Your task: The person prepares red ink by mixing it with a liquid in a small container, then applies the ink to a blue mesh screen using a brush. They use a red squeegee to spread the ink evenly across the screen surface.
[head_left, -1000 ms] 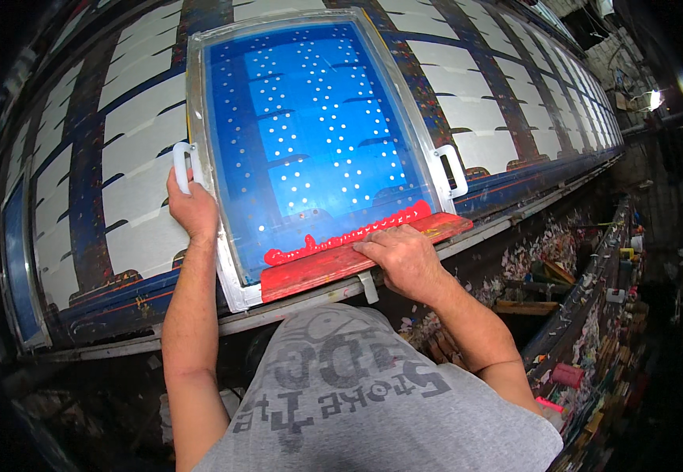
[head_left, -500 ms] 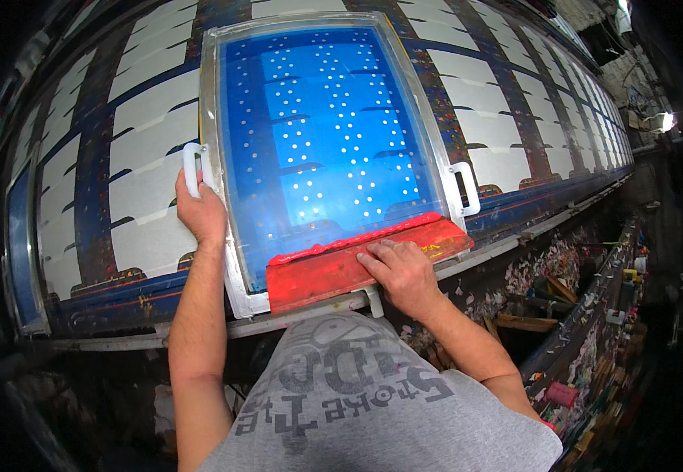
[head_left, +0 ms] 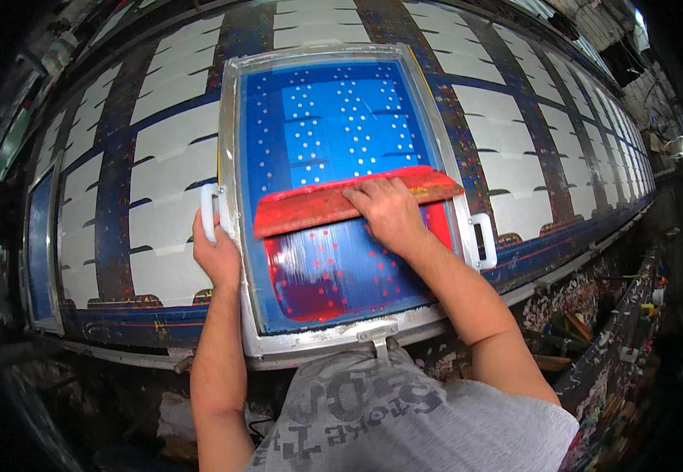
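A blue screen-printing frame (head_left: 236,94) with a metal border and rows of small dots lies before me. My left hand (head_left: 217,253) is wrapped round the white handle (head_left: 208,206) on its left side. With my right hand (head_left: 389,211) I grip a wide red squeegee (head_left: 304,211), which lies across the middle of the mesh. Behind the squeegee, on my side, a film of red ink (head_left: 294,303) covers the mesh and its dots look red. Ahead of it the mesh (head_left: 330,118) is still blue with white dots. My right fingertips rest along the squeegee's top.
A long table carries rows of white cut pieces (head_left: 170,185) on both sides of the frame. Another white handle (head_left: 484,241) is on the frame's right. A second blue screen (head_left: 40,248) stands at the far left. Colourful scraps (head_left: 550,303) pile up below the table's right edge.
My right hand has pushed the squeegee away from me, from the near edge to mid-screen, leaving red ink behind it. My left hand stays on the handle. The whole view has shifted slightly.
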A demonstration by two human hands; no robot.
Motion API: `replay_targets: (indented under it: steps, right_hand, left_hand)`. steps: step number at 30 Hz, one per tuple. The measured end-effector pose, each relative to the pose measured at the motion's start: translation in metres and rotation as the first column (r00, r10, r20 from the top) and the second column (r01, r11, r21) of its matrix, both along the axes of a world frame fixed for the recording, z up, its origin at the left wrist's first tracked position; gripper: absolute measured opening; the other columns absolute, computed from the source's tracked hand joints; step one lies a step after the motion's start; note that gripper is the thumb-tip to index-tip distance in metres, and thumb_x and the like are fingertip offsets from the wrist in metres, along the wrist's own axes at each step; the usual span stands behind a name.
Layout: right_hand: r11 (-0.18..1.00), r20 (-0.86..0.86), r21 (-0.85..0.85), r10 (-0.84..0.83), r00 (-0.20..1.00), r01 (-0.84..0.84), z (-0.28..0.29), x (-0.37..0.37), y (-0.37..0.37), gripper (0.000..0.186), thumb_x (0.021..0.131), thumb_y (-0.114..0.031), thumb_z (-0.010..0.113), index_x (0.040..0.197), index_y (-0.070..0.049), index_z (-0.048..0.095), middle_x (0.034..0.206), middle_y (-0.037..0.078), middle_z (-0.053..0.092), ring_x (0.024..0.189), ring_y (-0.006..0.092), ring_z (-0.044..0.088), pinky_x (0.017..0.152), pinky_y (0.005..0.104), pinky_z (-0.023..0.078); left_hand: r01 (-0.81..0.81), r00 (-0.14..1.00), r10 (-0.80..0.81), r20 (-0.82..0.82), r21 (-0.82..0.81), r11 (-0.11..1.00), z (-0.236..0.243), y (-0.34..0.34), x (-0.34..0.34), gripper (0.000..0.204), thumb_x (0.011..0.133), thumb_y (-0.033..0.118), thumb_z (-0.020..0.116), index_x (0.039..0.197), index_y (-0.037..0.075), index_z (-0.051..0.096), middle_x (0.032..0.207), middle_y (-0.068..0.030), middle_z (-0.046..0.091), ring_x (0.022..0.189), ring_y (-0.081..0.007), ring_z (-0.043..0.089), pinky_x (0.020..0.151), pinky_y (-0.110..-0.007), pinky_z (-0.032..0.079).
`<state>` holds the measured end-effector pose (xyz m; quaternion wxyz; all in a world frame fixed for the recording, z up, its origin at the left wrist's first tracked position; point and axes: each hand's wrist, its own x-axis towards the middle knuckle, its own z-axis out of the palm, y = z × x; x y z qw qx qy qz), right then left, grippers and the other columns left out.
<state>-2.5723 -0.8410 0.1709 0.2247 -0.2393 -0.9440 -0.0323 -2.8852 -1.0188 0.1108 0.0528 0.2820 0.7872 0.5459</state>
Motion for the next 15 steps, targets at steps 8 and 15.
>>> replay_targets:
  steps: [8,15]
  right_hand:
    - [0.998,0.099,0.014,-0.066,0.993,0.065,-0.004,-0.078,0.149,0.03,0.089,-0.01,0.074,0.117,-0.013,0.085,0.106,0.013,0.081,0.102,0.0333,0.08,0.086,0.0505,0.061]
    - [0.996,0.077,0.058,-0.07,0.995,0.065,-0.007,-0.13,0.246,0.031,0.091,-0.011,0.074,0.12,-0.014,0.086,0.106,0.015,0.082,0.102,0.0363,0.082,0.087,0.0533,0.065]
  left_hand:
    - [-0.008,0.999,0.007,-0.033,-0.037,0.999,-0.002,-0.002,0.0,0.057,0.105,-0.007,0.057,0.162,-0.003,0.061,0.14,-0.0225,0.078,0.131,-0.0297,0.075,0.116,-0.042,0.055]
    - [-0.017,0.999,0.018,0.049,-0.024,1.0,-0.002,-0.004,0.0,0.055,0.106,-0.008,0.057,0.161,-0.003,0.061,0.141,-0.0235,0.078,0.131,-0.0298,0.076,0.115,-0.041,0.057]
